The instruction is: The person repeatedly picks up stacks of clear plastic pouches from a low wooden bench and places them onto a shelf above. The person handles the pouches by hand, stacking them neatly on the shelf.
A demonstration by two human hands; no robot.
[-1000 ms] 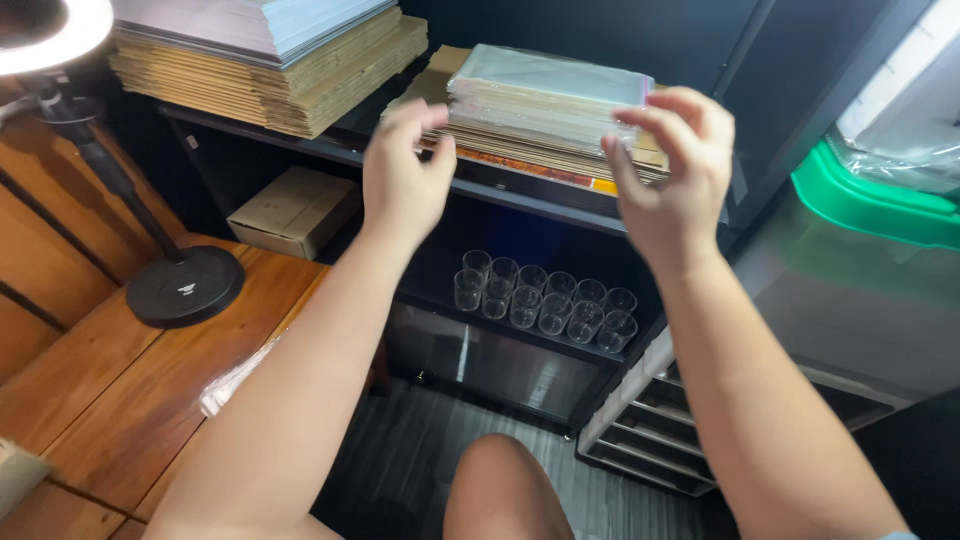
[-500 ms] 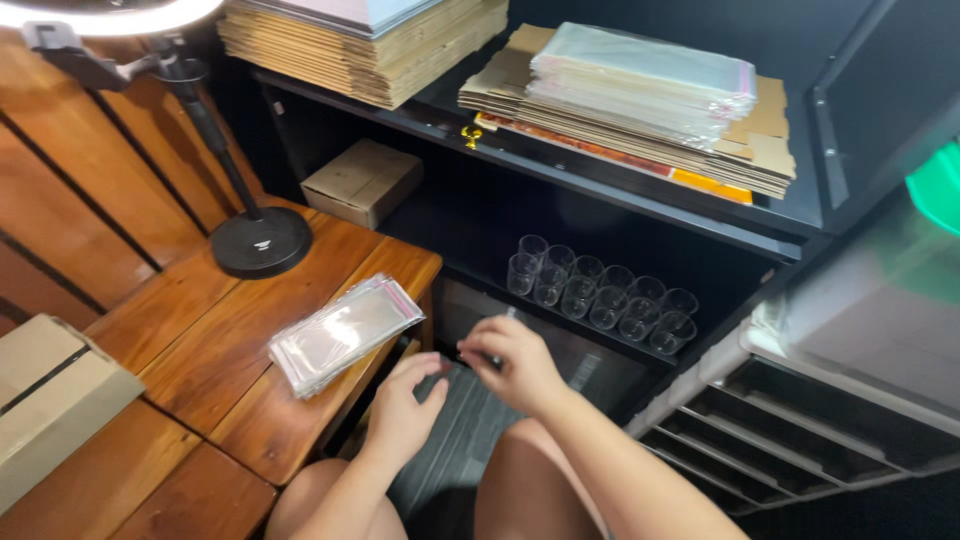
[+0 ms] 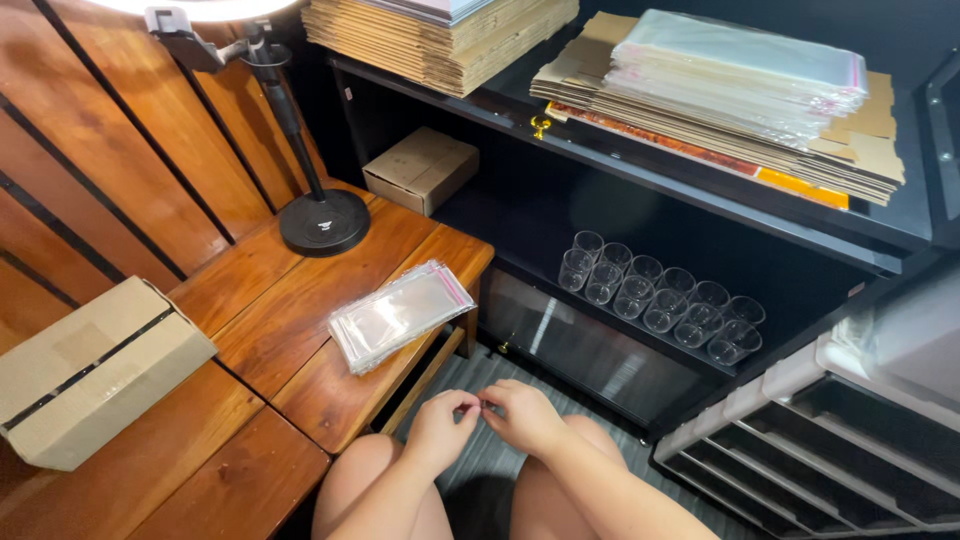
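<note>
Wooden slats form the bench (image 3: 300, 330) at the person's left, and a dark shelving unit (image 3: 700, 190) fills the wall ahead. Low in the view, over the knees, the left hand (image 3: 437, 430) and right hand (image 3: 525, 415) meet fingertip to fingertip, both pinched shut on something very small between them; what it is cannot be told, since it is hidden by the fingers. Up and to the left of that pinch, a stack of clear plastic sleeves (image 3: 400, 312) lies on the bench near its edge, apart from both hands. Further left sits a cardboard box (image 3: 90, 370), and beyond the sleeves stands the round base of a ring-light stand (image 3: 323, 221). Above and to the right of the hands, a row of clear plastic cups (image 3: 660, 298) lines the lower shelf, with a larger pile of clear bags on cardboard sheets (image 3: 740, 70) on the shelf over it.

As a judgement: the pinched item looks tiny, and it is held over open floor between the knees, so a loosened grip could let it drop out of sight. The sleeves are slick and lie close to the bench corner, so a brushing forearm might slide some off. A careless reach toward the shelf could topple the light cups.
</note>
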